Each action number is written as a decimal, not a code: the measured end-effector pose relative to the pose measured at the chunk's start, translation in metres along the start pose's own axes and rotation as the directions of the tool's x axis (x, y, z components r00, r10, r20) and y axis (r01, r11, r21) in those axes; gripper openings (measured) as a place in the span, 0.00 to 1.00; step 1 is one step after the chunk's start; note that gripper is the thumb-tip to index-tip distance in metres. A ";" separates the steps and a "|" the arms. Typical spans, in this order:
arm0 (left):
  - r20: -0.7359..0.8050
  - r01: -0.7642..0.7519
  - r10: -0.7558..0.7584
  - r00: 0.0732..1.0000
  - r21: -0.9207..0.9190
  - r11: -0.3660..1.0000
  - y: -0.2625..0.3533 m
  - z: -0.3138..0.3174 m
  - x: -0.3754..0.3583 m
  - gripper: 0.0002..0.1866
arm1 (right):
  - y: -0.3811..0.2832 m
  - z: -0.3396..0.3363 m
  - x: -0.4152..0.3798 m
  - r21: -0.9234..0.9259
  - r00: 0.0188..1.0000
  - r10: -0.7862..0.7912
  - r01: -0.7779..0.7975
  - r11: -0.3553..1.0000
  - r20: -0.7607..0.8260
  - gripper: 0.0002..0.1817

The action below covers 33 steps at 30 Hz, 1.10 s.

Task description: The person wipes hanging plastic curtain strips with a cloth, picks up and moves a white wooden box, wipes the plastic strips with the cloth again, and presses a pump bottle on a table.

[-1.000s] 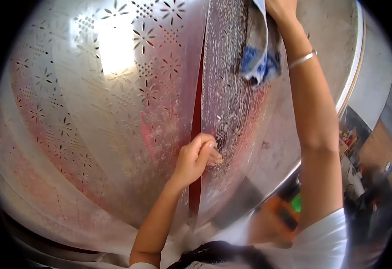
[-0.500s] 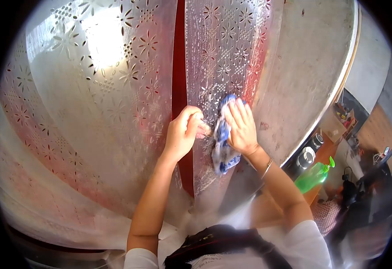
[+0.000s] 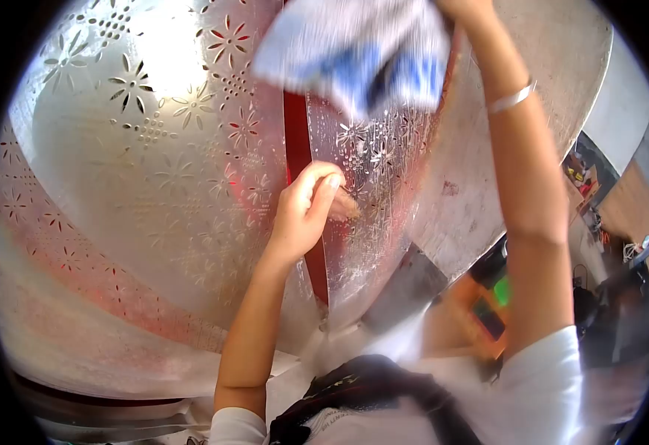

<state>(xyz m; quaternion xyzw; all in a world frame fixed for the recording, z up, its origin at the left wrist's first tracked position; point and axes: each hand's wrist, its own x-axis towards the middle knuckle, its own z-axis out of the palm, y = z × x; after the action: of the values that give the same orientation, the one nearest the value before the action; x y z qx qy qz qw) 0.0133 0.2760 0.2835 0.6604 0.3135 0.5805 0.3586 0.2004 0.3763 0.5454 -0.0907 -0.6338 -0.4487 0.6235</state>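
A blue and white cloth (image 3: 369,55), blurred by motion, hangs from my right hand (image 3: 467,9) at the top edge of the view. Only part of that hand shows, at the cloth's upper right corner. Below it stands a wet, shiny metal panel (image 3: 384,159) with cut-out flower shapes. My left hand (image 3: 311,204) is closed at the panel's left edge, its thumb over curled fingers; the fingertips overlap the panel. A dark red strip (image 3: 297,141) runs between this panel and a wider perforated metal panel (image 3: 154,141) on the left.
A plain grey curved panel (image 3: 539,59) stands to the right. Behind my right arm, an orange-brown surface (image 3: 462,311) bears a dark rectangular object (image 3: 488,319) and a partly hidden green item (image 3: 502,291). Cluttered small things (image 3: 580,174) lie farther right.
My right hand has lifted off the panel and swung up with the cloth, which now hangs spread out. My left hand has stayed at the panel's edge. The view has shifted slightly.
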 end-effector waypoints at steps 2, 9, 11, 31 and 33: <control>-0.011 -0.073 0.074 0.997 0.096 0.993 -0.025 -0.007 -0.004 0.06 | -0.026 -0.013 -0.065 -0.008 0.990 0.077 -0.077 0.997 0.120 0.27; -0.111 -0.032 0.020 0.994 -0.107 0.994 -0.014 0.011 -0.006 0.08 | -0.150 -0.104 -0.290 -0.110 0.699 0.428 -0.452 0.885 0.572 0.40; -0.099 0.016 -0.026 0.995 -0.104 0.995 -0.023 0.013 -0.011 0.09 | -0.163 -0.110 -0.301 -0.124 0.634 0.489 -0.529 0.839 0.600 0.38; -0.010 0.397 -0.412 0.911 -0.250 0.883 -0.091 0.014 -0.050 0.12 | -0.137 -0.051 -0.202 0.456 0.522 -0.348 -0.091 0.885 0.779 0.30; -0.115 0.143 -0.119 0.986 0.227 0.963 -0.106 0.005 -0.048 0.10 | -0.162 -0.075 -0.253 0.510 0.531 -0.373 -0.134 0.849 0.760 0.30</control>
<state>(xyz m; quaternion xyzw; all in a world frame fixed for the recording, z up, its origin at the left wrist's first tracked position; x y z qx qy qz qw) 0.0123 0.2931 0.1686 0.6460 0.4405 0.5467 0.2997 0.1960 0.3437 0.2375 -0.0798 -0.9524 -0.2076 0.2085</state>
